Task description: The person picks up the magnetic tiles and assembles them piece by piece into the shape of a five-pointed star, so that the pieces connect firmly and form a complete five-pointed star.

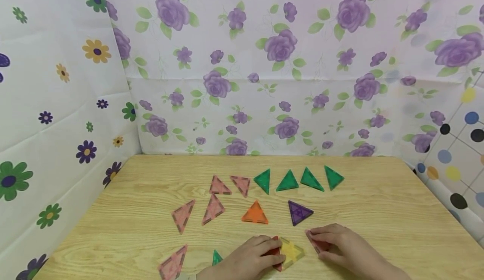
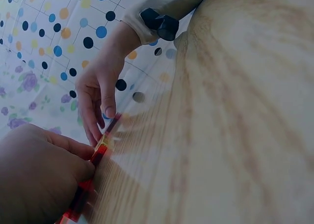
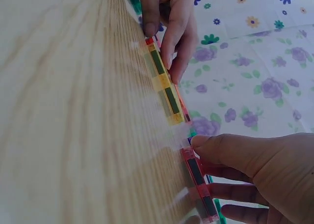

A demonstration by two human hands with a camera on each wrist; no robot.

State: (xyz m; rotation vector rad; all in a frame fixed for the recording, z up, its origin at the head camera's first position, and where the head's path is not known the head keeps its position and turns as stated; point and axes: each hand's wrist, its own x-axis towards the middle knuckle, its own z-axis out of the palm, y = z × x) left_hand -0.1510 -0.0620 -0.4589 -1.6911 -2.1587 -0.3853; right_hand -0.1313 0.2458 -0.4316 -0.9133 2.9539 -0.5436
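Observation:
My left hand [image 1: 251, 257] grips a red triangular magnetic tile [image 2: 98, 156] by its edges, with much of it hidden under the fingers. Against the red piece, on its right, lies a yellow triangular tile [image 1: 294, 252]. My right hand [image 1: 349, 248] holds a pink triangular tile [image 3: 200, 184] between thumb and fingers, low at the tabletop and a small gap to the right of the yellow one. Behind the hands lie an orange triangle [image 1: 255, 213] and a purple triangle [image 1: 299, 212].
Several green triangles [image 1: 288, 181] form a row at the back of the wooden table [image 1: 370, 200]. Several pink triangles [image 1: 183, 216] lie on the left. A green tile [image 1: 217, 257] sits partly behind my left forearm. Patterned cloths [image 1: 249, 116] enclose the table.

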